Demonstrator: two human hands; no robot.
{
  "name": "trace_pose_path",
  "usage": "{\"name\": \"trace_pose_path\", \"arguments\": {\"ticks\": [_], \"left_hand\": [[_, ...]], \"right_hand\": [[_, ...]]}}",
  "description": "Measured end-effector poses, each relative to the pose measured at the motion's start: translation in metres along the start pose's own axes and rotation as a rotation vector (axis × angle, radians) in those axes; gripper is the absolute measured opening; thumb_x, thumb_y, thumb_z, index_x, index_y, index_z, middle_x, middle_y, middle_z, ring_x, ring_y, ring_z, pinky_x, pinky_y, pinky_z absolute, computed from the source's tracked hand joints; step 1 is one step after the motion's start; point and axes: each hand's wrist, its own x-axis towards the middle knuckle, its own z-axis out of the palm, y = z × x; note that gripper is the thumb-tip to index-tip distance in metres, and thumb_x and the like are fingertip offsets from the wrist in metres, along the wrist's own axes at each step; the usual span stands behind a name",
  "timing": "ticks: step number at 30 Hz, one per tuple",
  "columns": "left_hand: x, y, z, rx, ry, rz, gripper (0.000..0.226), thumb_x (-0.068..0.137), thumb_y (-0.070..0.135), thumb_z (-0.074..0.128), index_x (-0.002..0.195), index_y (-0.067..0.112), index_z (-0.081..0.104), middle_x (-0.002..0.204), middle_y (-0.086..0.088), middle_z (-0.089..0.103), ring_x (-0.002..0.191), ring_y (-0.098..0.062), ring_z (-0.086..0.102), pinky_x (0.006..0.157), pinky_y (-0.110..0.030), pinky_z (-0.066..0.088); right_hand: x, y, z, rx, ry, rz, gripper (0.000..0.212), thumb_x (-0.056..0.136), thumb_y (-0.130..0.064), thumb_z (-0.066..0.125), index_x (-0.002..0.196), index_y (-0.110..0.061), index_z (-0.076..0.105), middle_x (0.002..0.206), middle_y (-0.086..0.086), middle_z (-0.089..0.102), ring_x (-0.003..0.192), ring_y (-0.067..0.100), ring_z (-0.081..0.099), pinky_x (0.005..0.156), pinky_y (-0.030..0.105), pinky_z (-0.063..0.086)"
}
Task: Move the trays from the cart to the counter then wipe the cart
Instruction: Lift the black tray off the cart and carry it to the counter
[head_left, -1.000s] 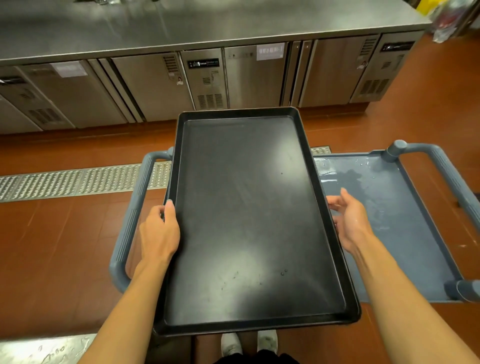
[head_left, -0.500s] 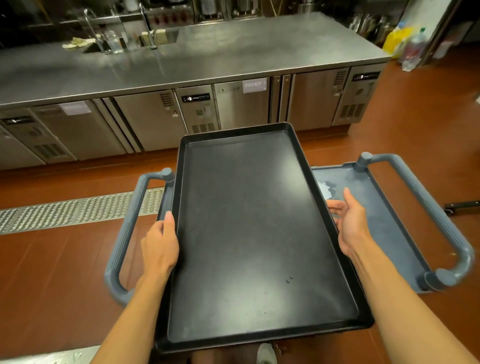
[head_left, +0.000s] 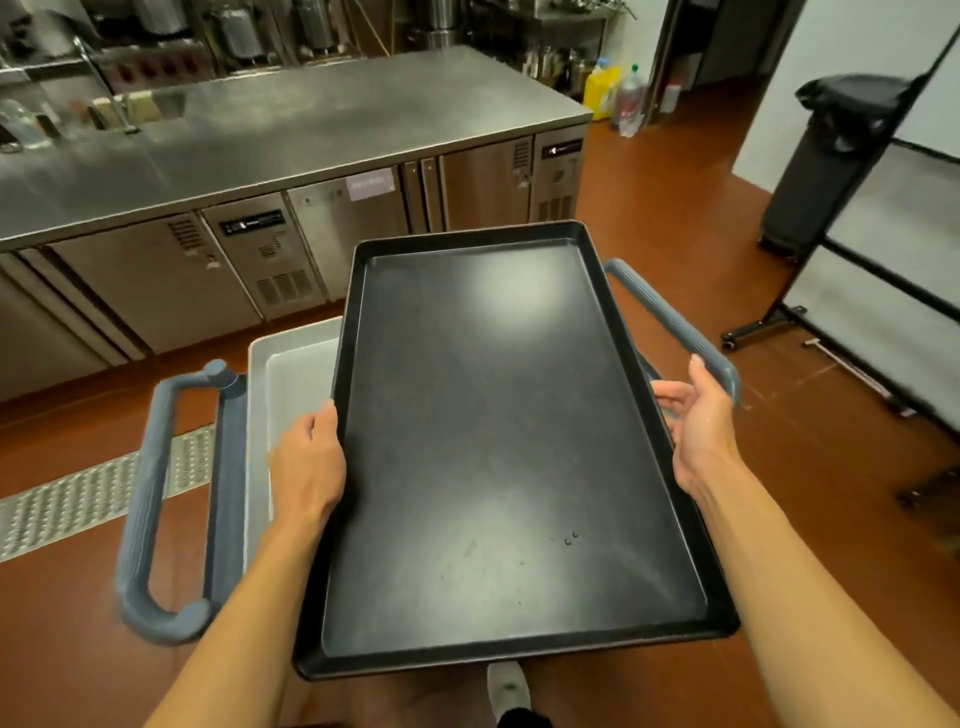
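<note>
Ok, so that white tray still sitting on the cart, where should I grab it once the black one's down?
Probably by its two long rims, one hand per side, as the black tray is held now. The white tray lies flat on the cart, long and shallow, with a raised lip. Its right side is hidden under the black tray.

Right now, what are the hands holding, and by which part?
The black tray, by its two long side rims: left hand on the left rim, right hand on the right, around mid-length.
</note>
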Motion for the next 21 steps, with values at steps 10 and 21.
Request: {"name": "trace_pose_path", "arguments": {"ticks": [10, 21], "left_hand": [[-0.052, 0.066, 0.099, -0.026, -0.306, 0.099, 0.045, 0.107, 0.040, 0.037, 0.085, 0.011, 0.064, 0.097, -0.010, 0.065, 0.090, -0.029, 0.056, 0.084, -0.042, 0.041], [-0.135, 0.187, 0.235, -0.370, -0.809, -0.220, 0.076, 0.101, 0.074, 0.024, 0.109, 0.015, 0.072, 0.094, -0.014, 0.080, 0.097, -0.034, 0.073, 0.081, -0.043, 0.057]], "right_hand": [[-0.074, -0.025, -0.147, 0.079, 0.355, -0.018, 0.078, 0.099, -0.070, 0.035, 0.102, -0.003, 0.076, 0.094, 0.013, 0.078, 0.090, 0.030, 0.074, 0.085, 0.043, 0.058], [-0.096, -0.067, -0.320, 0.177, 0.581, -0.107, 0.081, 0.096, -0.075, 0.036, 0.104, -0.005, 0.076, 0.095, 0.010, 0.077, 0.100, 0.032, 0.072, 0.095, 0.047, 0.056]]}}
